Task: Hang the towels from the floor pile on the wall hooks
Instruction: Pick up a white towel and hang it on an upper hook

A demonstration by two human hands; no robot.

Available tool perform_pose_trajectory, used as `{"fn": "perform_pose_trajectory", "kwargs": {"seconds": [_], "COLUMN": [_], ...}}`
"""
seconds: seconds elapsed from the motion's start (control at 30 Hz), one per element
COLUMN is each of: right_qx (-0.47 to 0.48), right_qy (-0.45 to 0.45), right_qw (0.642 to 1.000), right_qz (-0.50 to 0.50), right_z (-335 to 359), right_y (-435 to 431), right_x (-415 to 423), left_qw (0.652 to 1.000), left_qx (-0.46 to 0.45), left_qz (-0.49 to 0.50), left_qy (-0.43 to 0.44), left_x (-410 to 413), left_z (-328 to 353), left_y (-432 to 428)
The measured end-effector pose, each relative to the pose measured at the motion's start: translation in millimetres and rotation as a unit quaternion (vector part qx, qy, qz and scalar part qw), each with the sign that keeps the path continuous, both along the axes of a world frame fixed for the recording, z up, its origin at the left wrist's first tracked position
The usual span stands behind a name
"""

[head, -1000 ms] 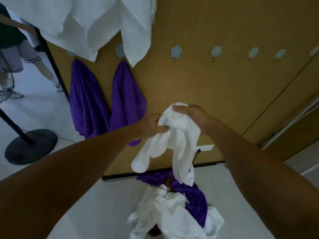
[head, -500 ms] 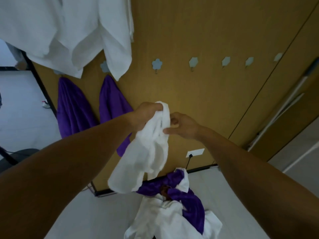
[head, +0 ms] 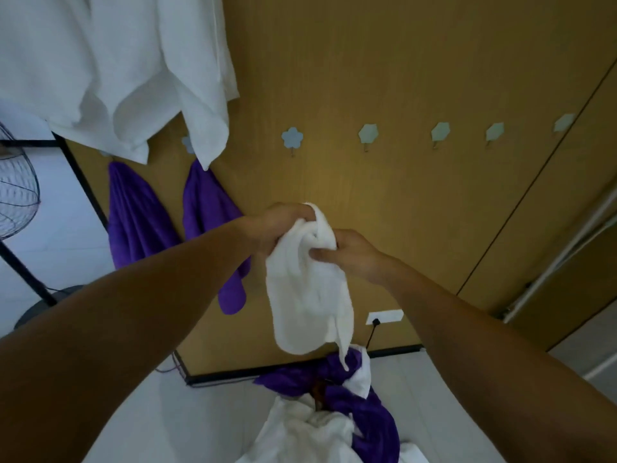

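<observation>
A white towel [head: 309, 295] hangs in front of the wooden wall, held by both hands at its top. My left hand [head: 277, 230] grips the upper edge from the left, and my right hand [head: 350, 259] pinches the fabric from the right. Below them on the floor lies the pile of white and purple towels [head: 334, 422]. Pale flower-shaped hooks run along the wall; the nearest bare hook [head: 292, 139] is above my hands, with several more to its right [head: 368, 134]. Two purple towels [head: 137, 212] [head: 210, 208] hang on hooks at the left.
Large white cloths [head: 117, 71] hang from above at the upper left. A black-framed stand [head: 80, 175] and a floor fan [head: 16, 198] are at the left. A wall socket [head: 384, 317] with a cable sits low on the wall. A door frame [head: 567, 235] is at right.
The towel came up off the pile and now hangs more bunched. My right hand shifted from on top of the towel to its right side, pinching it. The view swung left.
</observation>
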State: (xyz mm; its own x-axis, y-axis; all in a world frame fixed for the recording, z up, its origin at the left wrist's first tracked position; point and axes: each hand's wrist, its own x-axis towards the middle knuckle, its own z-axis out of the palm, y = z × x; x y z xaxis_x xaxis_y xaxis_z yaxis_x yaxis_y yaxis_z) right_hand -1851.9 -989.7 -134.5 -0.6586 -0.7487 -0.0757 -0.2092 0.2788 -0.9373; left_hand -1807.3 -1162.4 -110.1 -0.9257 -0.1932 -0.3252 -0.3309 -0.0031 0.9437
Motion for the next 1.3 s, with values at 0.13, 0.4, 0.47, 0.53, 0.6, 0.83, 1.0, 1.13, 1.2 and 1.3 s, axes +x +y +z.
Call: {"fn": "perform_pose_trajectory", "kwargs": {"seconds": [0.13, 0.4, 0.47, 0.53, 0.6, 0.83, 1.0, 1.13, 1.2, 1.3], "right_qx": [-0.044, -0.108, -0.106, -0.089, -0.062, 0.014, 0.049, -0.046, -0.068, -0.045], "right_qy": [-0.039, -0.043, -0.041, -0.035, -0.021, 0.095, 0.147, 0.075, 0.062, 0.090], "right_qw": [0.995, 0.981, 0.979, 0.979, 0.981, 0.973, 0.964, 0.980, 0.986, 0.987], "right_qz": [-0.076, -0.156, -0.169, -0.181, -0.181, -0.208, -0.218, -0.176, -0.141, -0.123], "right_z": [4, 23, 28, 34, 38, 44, 41, 44, 43, 39], "right_y": [12, 6, 1, -2, -4, -14, -22, -37, -45, -53], "right_x": [-22, -38, -39, -40, -41, -36, -32, -19, -14, -6], "left_qw": [0.994, 0.895, 0.886, 0.884, 0.882, 0.887, 0.980, 0.989, 0.989, 0.987], "left_qx": [-0.107, -0.413, -0.433, -0.436, -0.427, -0.404, -0.141, 0.018, 0.026, 0.017], "left_qz": [0.015, -0.163, -0.143, -0.106, -0.068, -0.123, -0.063, -0.049, -0.073, -0.109], "left_qy": [0.030, 0.055, 0.082, 0.131, 0.187, 0.189, 0.128, 0.139, 0.125, 0.120], "left_x": [-6, -3, -4, -3, -1, 0, 5, 3, 1, 2], "left_z": [-1, -10, -8, -3, -3, 5, 17, 27, 30, 31], "left_y": [-5, -3, -10, -16, -24, -49, -53, -50, -48, -47]}}
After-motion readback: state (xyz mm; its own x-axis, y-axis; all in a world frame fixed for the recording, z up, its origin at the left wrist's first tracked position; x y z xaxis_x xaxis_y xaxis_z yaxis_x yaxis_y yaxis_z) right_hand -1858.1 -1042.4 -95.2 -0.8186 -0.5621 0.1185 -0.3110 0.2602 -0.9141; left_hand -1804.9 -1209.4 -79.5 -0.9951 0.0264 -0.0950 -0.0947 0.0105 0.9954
